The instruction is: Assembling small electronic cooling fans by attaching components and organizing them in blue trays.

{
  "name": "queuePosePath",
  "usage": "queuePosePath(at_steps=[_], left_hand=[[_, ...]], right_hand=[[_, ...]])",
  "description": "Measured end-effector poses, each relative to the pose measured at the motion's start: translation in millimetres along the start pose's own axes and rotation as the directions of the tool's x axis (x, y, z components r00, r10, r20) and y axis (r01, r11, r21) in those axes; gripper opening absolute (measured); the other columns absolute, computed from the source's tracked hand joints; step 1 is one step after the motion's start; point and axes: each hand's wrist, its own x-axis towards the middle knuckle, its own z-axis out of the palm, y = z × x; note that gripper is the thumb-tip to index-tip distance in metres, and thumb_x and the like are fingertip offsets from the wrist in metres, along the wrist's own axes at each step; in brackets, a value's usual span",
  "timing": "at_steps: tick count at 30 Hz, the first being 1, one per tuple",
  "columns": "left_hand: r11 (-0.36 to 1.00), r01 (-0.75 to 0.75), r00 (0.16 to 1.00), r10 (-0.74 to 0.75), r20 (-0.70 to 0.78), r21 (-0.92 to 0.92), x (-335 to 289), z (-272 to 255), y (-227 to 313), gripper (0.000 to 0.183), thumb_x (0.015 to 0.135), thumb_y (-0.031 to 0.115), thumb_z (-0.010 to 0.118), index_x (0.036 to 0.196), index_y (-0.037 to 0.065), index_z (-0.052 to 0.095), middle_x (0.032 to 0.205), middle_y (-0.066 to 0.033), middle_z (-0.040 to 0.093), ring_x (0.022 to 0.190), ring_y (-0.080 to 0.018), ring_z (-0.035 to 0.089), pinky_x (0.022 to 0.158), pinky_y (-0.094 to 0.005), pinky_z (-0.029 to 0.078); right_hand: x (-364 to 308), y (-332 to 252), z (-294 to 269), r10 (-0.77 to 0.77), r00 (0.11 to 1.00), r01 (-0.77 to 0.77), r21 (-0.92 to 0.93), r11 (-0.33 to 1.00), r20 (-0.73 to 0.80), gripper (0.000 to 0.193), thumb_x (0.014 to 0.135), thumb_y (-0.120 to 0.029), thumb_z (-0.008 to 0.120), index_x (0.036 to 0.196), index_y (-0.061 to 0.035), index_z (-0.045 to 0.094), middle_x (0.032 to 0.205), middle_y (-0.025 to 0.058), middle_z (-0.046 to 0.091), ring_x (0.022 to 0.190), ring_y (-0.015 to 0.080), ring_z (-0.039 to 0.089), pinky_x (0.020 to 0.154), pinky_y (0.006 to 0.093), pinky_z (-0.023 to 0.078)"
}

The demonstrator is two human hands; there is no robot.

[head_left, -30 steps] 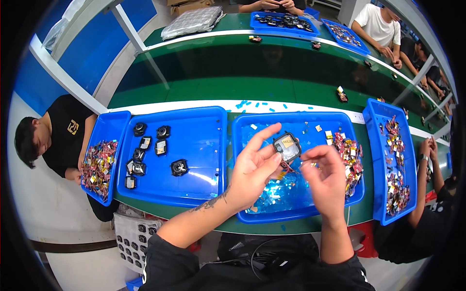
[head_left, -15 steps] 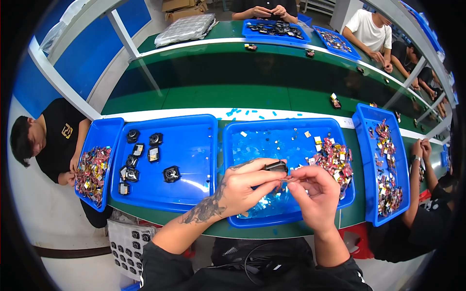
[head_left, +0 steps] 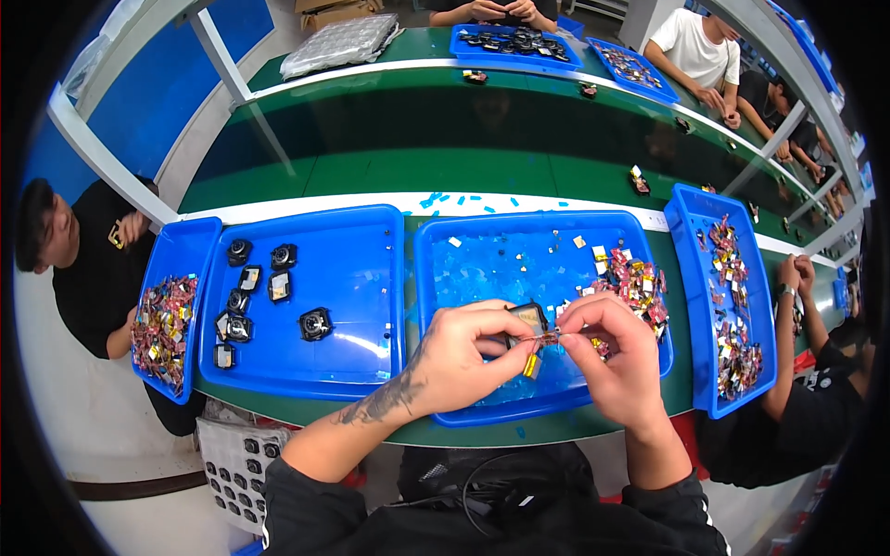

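Above the blue rectangular plastic tray [head_left: 423, 271], my left hand [head_left: 471, 357] grips a square black plastic casing [head_left: 528, 316]; my right hand [head_left: 616, 357] pinches a thin reddish piece [head_left: 549, 336]. Pulling too hard could tear that piece; a slack left grip could drop the casing.

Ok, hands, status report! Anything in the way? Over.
Left fingers holding black case. Right fingers pinching small part beside it. Yellow piece hanging below. No blockage visible.

Bright, glare on blue tray [head_left: 352, 278], bowed edges
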Motion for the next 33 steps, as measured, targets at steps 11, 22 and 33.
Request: queuePosePath(at_steps=[11, 22, 33], left_hand=[[0.911, 0.086, 0.996, -0.092, 0.004, -0.404, 4.7, 4.2, -3.3, 0.028, 0.087, -0.006, 0.063, 0.115, -0.005, 0.066, 0.111, -0.0130, 0.063, 0.104, -0.0181, 0.064, 0.088, -0.0265, 0.055], [0.942, 0.027, 0.998, -0.045, -0.047, -0.336, 3.0, 7.5, -5.5, 0.033, 0.089, -0.008, 0.060, 0.121, -0.002, 0.064, 0.121, -0.0165, 0.061, 0.108, -0.0182, 0.062, 0.087, -0.0259, 0.055], [0.971, 0.055, 0.993, -0.077, -0.087, -0.232, 1.1, 6.3, -4.7, 0.044, 0.091, -0.007, 0.055, 0.130, 0.004, 0.040, 0.114, -0.0170, 0.065, 0.103, -0.0167, 0.065, 0.080, -0.0250, 0.055]], right_hand=[[-4.4, 8.6, 29.9, 0.124, 0.963, -0.084, 0.171, 0.982, -0.238, 0.026, 0.081, 0.006, 0.072, 0.102, 0.0018, 0.057, 0.091, 0.0045, 0.062, 0.079, 0.0077, 0.060, 0.069, 0.0205, 0.050], [-4.1, 17.5, 35.5, -0.016, 0.949, -0.021, -0.114, 0.993, -0.314, 0.034, 0.074, 0.003, 0.078, 0.101, -0.0008, 0.057, 0.084, 0.0059, 0.062, 0.071, 0.0107, 0.059, 0.064, 0.0240, 0.048], [8.3, 12.6, 39.6, 0.236, 0.958, -0.204, 0.195, 0.959, -0.159, 0.038, 0.079, 0.006, 0.071, 0.113, -0.0004, 0.054, 0.095, 0.0051, 0.058, 0.084, 0.0094, 0.059, 0.071, 0.0227, 0.055]])
